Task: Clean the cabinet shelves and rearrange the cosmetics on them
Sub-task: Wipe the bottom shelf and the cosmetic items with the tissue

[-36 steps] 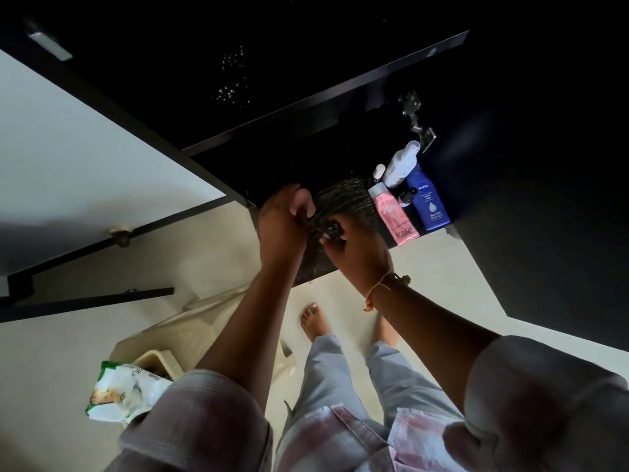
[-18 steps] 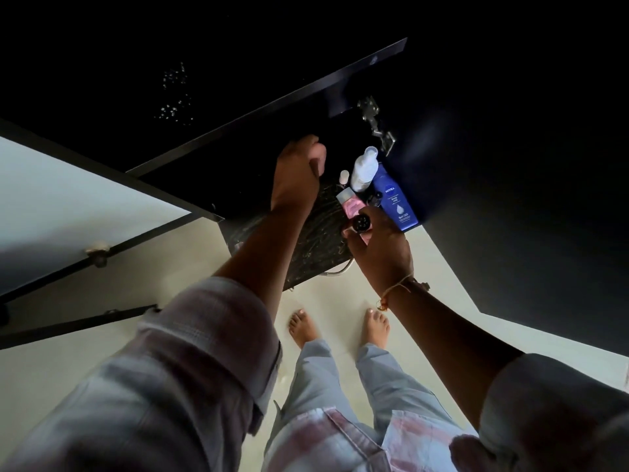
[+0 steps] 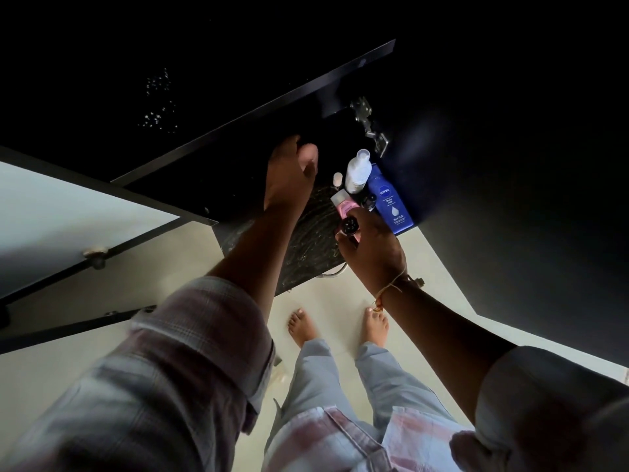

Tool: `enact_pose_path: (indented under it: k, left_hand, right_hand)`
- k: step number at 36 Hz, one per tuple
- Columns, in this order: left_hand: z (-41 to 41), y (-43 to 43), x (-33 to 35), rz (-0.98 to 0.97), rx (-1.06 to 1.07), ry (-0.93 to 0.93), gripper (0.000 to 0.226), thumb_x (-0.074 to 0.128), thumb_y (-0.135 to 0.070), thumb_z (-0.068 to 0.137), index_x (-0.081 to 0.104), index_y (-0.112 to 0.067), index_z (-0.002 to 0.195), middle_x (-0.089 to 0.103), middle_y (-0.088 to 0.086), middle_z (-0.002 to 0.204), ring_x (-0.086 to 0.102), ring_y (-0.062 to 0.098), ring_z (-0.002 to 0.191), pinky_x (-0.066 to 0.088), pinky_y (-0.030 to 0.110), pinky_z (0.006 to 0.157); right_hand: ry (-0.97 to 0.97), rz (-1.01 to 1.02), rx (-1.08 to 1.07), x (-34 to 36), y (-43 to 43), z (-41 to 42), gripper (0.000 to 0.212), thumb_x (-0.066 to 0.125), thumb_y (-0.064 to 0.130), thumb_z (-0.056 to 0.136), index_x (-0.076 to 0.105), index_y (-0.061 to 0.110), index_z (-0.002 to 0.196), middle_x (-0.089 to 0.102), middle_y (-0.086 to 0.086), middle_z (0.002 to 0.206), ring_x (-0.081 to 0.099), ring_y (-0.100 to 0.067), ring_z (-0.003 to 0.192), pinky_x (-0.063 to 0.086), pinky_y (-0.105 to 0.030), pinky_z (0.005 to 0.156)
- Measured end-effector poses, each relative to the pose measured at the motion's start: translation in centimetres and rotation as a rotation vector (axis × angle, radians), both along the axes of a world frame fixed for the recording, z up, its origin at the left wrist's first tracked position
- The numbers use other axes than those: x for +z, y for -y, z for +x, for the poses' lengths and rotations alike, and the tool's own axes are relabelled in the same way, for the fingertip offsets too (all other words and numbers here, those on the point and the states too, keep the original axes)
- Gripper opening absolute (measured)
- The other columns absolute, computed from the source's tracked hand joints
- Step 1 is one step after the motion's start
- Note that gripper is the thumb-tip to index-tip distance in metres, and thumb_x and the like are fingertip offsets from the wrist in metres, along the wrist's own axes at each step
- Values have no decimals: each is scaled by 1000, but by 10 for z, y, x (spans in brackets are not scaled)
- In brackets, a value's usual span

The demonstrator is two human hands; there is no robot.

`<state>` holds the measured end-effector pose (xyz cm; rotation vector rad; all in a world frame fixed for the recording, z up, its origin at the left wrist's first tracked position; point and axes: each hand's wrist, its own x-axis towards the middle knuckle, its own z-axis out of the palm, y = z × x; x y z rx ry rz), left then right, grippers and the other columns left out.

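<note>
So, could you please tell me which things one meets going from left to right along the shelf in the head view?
Left hand → small pale vial → white bottle → blue Nivea bottle. The pink tube and the right hand's dark small item overlap these, so I leave them out.

The shelf in front of me is black with pale, thready marbling. On it stands my deep blue Nivea body milk bottle with white lettering and a white drop, beside a white bottle with a clear cap and a pink tube with a pale cap. The small jar in my right grip is black and glossy. A tan thread bracelet circles that wrist. My sleeves are a faded pink and grey plaid, my trousers pale grey-blue. The floor is cream. The cabinet door is dark, nearly black.
</note>
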<state>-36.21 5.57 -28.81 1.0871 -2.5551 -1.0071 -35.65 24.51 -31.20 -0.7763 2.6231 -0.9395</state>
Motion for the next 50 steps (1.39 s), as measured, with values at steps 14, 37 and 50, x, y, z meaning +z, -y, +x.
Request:
enact_pose_path:
  k: [14,37,50]
  left_hand:
    - [131,-40,-4,-226,689,190,49,73,-31,74,58,-8,114,52,16,122,48,40,105,43,43,83]
    - [127,-53,-33,300,624,-69,17,70,-21,82,59,-22,94,71,-1,93,67,19,82,53,32,71]
    - [57,-72,-26,660,430,-310,15,64,-6,85,66,-3,100,72,12,97,65,12,82,49,28,77]
  right_hand:
    - [10,-31,51,-3,1,6,36,65,34,86,58,17,118,62,-5,108,63,-23,98,57,-35,72]
    - [67,-214,-296,17,-24,-1,38,66,35,86,52,18,117,68,-1,103,68,-17,87,57,-34,72]
    - [27,-127,-346,9,-42,-18,34,69,22,82,60,14,114,63,-3,107,67,-20,87,54,-31,71]
